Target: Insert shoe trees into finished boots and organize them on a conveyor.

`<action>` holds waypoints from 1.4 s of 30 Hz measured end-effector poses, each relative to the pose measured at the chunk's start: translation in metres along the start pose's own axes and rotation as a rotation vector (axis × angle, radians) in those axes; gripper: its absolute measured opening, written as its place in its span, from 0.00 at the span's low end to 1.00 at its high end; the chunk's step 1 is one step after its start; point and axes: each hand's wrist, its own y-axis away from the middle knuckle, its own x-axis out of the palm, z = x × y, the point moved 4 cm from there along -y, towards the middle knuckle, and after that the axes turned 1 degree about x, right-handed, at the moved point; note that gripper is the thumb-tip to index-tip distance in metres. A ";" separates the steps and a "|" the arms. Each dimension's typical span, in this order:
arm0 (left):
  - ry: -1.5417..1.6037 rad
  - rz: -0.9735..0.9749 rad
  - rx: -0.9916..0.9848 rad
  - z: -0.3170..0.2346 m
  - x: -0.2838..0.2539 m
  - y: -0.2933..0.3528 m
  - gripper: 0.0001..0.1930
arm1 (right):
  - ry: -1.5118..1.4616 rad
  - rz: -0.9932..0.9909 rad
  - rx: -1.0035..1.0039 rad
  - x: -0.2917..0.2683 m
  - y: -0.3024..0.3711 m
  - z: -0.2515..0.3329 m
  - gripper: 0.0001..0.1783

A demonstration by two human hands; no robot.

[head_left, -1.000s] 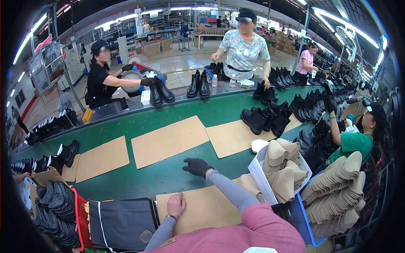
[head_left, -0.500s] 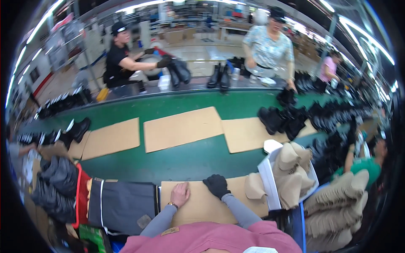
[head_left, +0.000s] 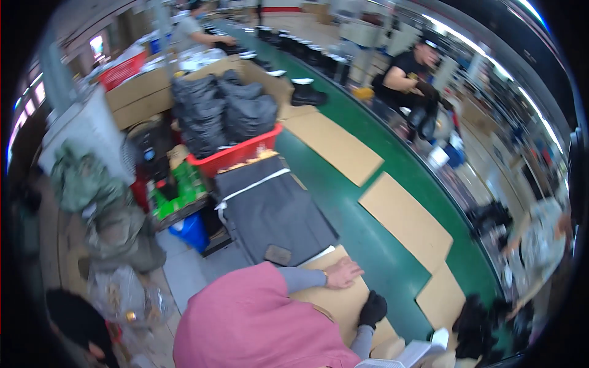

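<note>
My left hand (head_left: 344,273), bare with a watch band at the wrist, lies on a tan cardboard sheet (head_left: 341,306) with its fingers spread and nothing in them. Farther right, near the same sheet's far edge, rests my right hand (head_left: 372,308) in a black glove. Its dark fingers blend together, so their pose is unclear. Beside my left forearm is a stack of dark grey sheets (head_left: 276,211) crossed by a white strap, with a small dark block (head_left: 278,254) on top. A white box (head_left: 414,352) stands close to my right hand.
A red crate (head_left: 239,156) of dark grey bundles stands beyond the stack. More cardboard sheets (head_left: 408,218) lie along the green conveyor table (head_left: 343,214). Black boots (head_left: 307,92) stand on it. A co-worker in black (head_left: 399,80) holds boots across the table; another person (head_left: 540,242) is at right.
My view has swung left and tilted, bringing the crate, bags and floor at left into sight. My left hand's fingers have spread out on the cardboard. My right hand remains on or near it.
</note>
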 end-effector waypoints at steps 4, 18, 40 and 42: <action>0.075 -0.013 0.006 0.000 0.014 0.000 0.28 | 0.158 0.073 0.076 0.006 -0.003 -0.001 0.28; 0.003 0.120 -0.053 0.001 -0.008 0.000 0.26 | 0.148 0.046 0.082 0.002 -0.005 0.005 0.28; 0.063 0.120 -0.059 0.002 0.013 0.001 0.27 | 0.028 0.094 0.111 -0.003 0.001 0.014 0.36; 0.049 0.095 -0.052 0.000 0.015 0.001 0.28 | 0.013 0.060 0.092 -0.002 0.001 0.012 0.36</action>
